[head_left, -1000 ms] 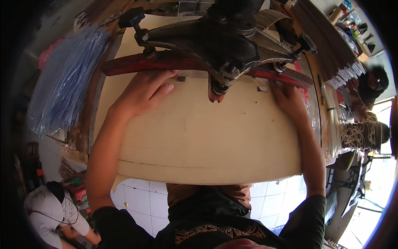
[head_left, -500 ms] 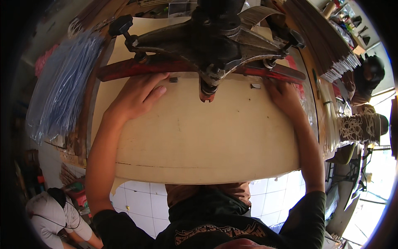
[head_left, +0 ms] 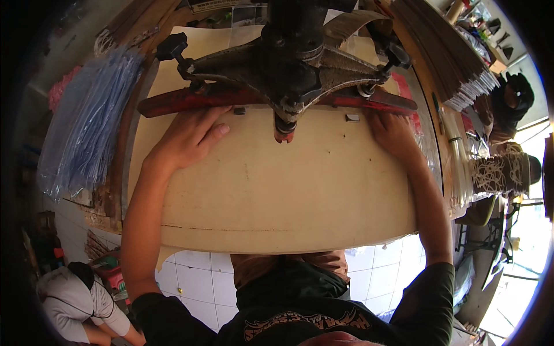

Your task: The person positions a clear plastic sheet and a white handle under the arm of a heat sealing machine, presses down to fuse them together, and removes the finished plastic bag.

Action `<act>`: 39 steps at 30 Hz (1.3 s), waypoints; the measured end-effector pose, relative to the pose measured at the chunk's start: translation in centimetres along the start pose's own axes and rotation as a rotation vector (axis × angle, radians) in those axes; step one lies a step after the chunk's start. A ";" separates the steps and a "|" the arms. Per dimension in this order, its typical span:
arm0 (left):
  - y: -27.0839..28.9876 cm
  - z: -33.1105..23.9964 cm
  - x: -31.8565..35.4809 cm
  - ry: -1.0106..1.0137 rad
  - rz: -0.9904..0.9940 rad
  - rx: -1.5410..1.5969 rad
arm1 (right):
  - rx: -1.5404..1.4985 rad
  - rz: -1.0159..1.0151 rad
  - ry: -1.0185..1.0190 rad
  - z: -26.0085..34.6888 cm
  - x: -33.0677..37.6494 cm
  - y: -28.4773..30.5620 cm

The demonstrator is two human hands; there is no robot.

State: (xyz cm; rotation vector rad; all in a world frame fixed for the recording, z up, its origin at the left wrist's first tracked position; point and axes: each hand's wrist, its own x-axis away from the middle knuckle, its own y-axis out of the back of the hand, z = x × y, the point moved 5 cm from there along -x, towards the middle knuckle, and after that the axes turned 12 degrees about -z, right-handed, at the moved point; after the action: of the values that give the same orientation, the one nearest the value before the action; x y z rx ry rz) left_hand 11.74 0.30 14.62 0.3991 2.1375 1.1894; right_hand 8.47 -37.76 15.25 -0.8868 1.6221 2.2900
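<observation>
1. Right, both hands are forward on the pale board [head_left: 277, 196], which lies across the bench [head_left: 113, 193] directly in front of the wearer.
2. Left hand [head_left: 187, 135] lies palm down on it, fingers running up to the red bar [head_left: 179, 101], thumb standing well apart; that grip is loose and spread, with nothing seen clasped.
3. Right hand [head_left: 394, 134] also rests there, fingertips lost under the bar's other end; whether its grip has hold of anything, I cannot tell.
4. Lettering now: orange print arches across the chest of the dark shirt [head_left: 173, 317], upside down from here; a pale strip [head_left: 222, 5] at the top edge carries dark marks too small to make out.
5. Blocking the view, a dark metal frame [head_left: 294, 75] with knobs spans the bar and hides its middle.
6. Two small metal pieces [head_left: 352, 118] sit on the board between the hands.
7. Out left, bluish plastic strips [head_left: 89, 121] hang in a bunch; off right, a stack of brown strips [head_left: 447, 55], then pale tubing [head_left: 459, 158] and a string-wound post [head_left: 502, 176].
8. Lower left, a person in grey [head_left: 72, 303] bends over.
</observation>
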 end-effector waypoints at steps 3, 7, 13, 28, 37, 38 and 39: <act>0.3 -0.6 -0.3 -0.020 -0.008 -0.020 | 0.120 -0.029 0.158 -1.3 0.9 -0.5; 0.2 0.0 0.3 -0.001 0.017 -0.043 | 0.114 -0.004 0.132 -1.3 0.8 -1.1; 0.1 0.2 0.5 0.023 0.061 -0.077 | 0.076 0.007 0.070 -0.9 0.6 -0.8; 0.2 0.0 0.5 -0.021 0.017 -0.094 | -0.006 0.053 -0.139 -0.1 0.1 -0.1; 0.2 -0.1 0.4 -0.083 0.016 -0.064 | 0.016 0.075 -0.118 -0.1 0.1 0.2; 0.2 -0.1 0.3 -0.074 0.018 -0.065 | 0.016 0.058 -0.097 -0.1 0.1 0.2; 0.1 -0.1 0.3 -0.065 0.021 -0.065 | 0.016 0.041 -0.076 -0.1 0.1 0.2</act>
State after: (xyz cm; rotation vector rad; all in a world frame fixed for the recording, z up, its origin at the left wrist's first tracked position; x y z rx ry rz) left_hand 11.43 0.44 14.67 0.4263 2.0381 1.2376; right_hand 8.36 -37.96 15.31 -0.7603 1.6391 2.3042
